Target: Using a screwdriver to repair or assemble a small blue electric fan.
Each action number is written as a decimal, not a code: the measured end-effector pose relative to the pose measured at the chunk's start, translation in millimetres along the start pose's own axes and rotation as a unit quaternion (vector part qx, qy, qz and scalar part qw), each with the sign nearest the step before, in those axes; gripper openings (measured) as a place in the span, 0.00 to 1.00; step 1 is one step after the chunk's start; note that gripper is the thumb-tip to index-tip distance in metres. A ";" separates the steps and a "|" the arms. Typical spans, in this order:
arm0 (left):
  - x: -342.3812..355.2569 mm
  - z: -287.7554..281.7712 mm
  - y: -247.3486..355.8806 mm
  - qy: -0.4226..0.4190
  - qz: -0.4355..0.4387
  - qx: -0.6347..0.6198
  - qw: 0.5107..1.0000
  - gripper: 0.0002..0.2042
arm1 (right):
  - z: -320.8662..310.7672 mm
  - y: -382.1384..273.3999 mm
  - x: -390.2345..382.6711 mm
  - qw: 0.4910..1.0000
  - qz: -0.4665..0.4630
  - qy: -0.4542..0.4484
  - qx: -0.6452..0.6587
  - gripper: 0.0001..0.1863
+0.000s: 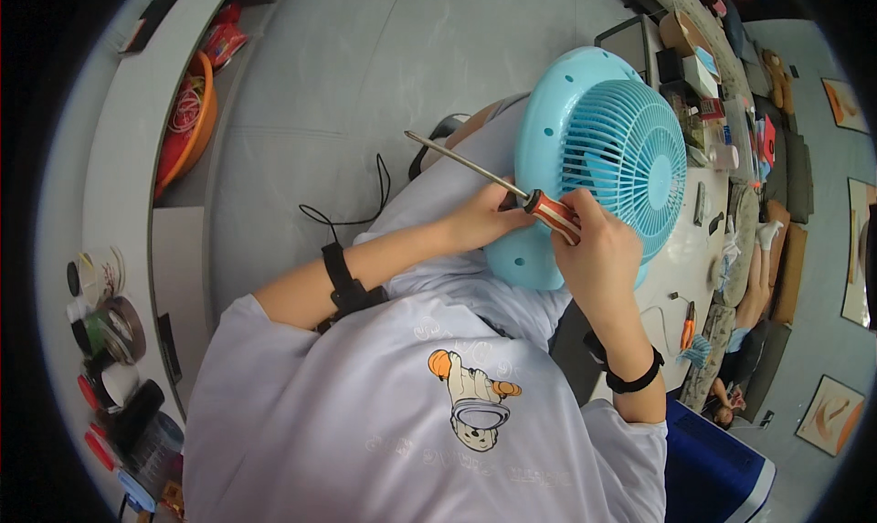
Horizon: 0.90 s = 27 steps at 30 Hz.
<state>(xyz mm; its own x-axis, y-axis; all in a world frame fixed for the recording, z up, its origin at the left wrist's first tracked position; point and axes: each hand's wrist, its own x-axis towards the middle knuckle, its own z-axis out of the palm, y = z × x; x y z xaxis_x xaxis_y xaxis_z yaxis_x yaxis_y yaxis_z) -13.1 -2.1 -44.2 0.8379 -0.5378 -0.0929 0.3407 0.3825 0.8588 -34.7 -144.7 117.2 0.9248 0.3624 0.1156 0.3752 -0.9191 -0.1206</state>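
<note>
My right hand (598, 244) is closed around the red and white handle of a screwdriver (466, 164). Its metal shaft points to the far left, with the tip in the air. A light blue electric fan (548, 112) rests tilted against my lap, its round ribbed grille facing right and several small holes along its rounded back shell. My left hand (484, 217) grips the fan's near left side, below the screwdriver shaft; some of its fingers are hidden by the shell. The shaft passes in front of the fan without visibly entering a hole.
A black cord (365, 220) loops beside my left forearm. To the right is a white table (671, 290) with small items and an orange-handled tool (687, 327). A blue box (717, 459) stands near right. Left, a shelf holds an orange basin (203, 126). Someone lies on a sofa (790, 263).
</note>
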 end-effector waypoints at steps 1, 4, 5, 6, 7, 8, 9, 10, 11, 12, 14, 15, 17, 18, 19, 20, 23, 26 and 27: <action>-2.0 3.3 6.3 0.003 0.023 -0.010 1.000 0.17 | -0.7 0.8 0.6 1.000 -0.001 -0.014 -0.001 0.11; 3.2 4.5 0.7 0.013 0.046 -0.019 0.999 0.16 | 0.7 1.6 3.4 0.999 -0.004 -0.034 -0.015 0.11; 4.5 5.1 1.8 -0.001 0.068 -0.021 0.997 0.16 | 1.8 1.7 3.8 0.999 -0.004 -0.030 -0.023 0.11; 4.3 6.3 2.5 -0.015 0.090 -0.023 0.996 0.17 | 2.9 1.3 3.8 0.999 -0.004 -0.025 -0.032 0.11; 2.5 8.2 5.2 -0.002 0.088 -0.027 0.996 0.17 | 2.6 -0.3 3.6 0.999 -0.003 -0.024 -0.030 0.11; 2.8 7.9 1.6 0.003 0.088 -0.028 0.996 0.17 | 3.1 -1.2 3.6 0.999 -0.006 -0.028 -0.028 0.11; 3.5 6.9 -3.1 0.008 0.077 -0.027 0.997 0.17 | 3.9 -1.9 3.6 0.999 -0.011 -0.021 -0.027 0.11; 2.7 8.3 -1.3 0.012 0.066 -0.027 0.997 0.17 | 3.8 -2.0 2.6 0.999 -0.015 -0.014 -0.027 0.11; 2.2 8.7 0.7 0.014 0.065 -0.029 0.997 0.17 | 3.8 -2.3 2.6 0.999 -0.016 -0.018 -0.027 0.11; 2.3 8.4 2.7 0.005 0.069 -0.030 0.997 0.18 | 4.0 -2.6 3.3 0.999 -0.012 -0.012 -0.031 0.11; 1.1 6.9 2.9 0.003 0.072 -0.034 0.997 0.19 | 4.6 -3.6 4.8 0.999 -0.012 -0.011 -0.033 0.11; 2.7 5.1 -0.8 0.004 0.071 -0.012 0.997 0.20 | 4.4 -2.6 5.6 0.999 -0.012 -0.005 -0.034 0.11; 4.8 4.5 -4.5 0.009 0.069 0.006 0.998 0.22 | 3.4 -1.6 7.6 0.999 -0.009 0.004 -0.031 0.12; 5.7 4.9 -6.4 0.009 0.067 0.028 0.997 0.20 | 2.7 -2.0 7.7 0.999 -0.011 0.000 -0.030 0.12; 6.0 5.3 -5.4 0.008 0.065 0.051 0.997 0.19 | 2.0 -2.0 8.5 0.999 -0.009 -0.011 -0.047 0.12; 5.1 6.0 -4.7 0.010 0.064 0.050 0.997 0.19 | 1.8 -2.4 9.1 0.998 -0.006 -0.022 -0.063 0.12; -0.1 7.0 2.1 0.026 0.077 0.073 0.994 0.19 | 3.6 -5.0 8.7 0.997 -0.015 -0.029 -0.075 0.12; -1.8 6.9 5.3 0.020 0.067 0.051 0.996 0.22 | 4.0 -6.7 8.3 0.996 -0.016 -0.029 -0.078 0.12; -0.3 6.9 0.7 0.017 0.087 0.043 0.995 0.22 | 3.9 -7.7 7.9 0.996 -0.015 -0.029 -0.078 0.12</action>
<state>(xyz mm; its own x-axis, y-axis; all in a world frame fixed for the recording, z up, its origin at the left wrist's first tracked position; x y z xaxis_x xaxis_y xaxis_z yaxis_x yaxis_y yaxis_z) -16.0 -6.8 -40.0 0.8958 -0.4421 0.0452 0.1528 0.4020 0.9028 -30.1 -134.1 115.2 0.9169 0.3946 0.0600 0.3930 -0.9188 0.0367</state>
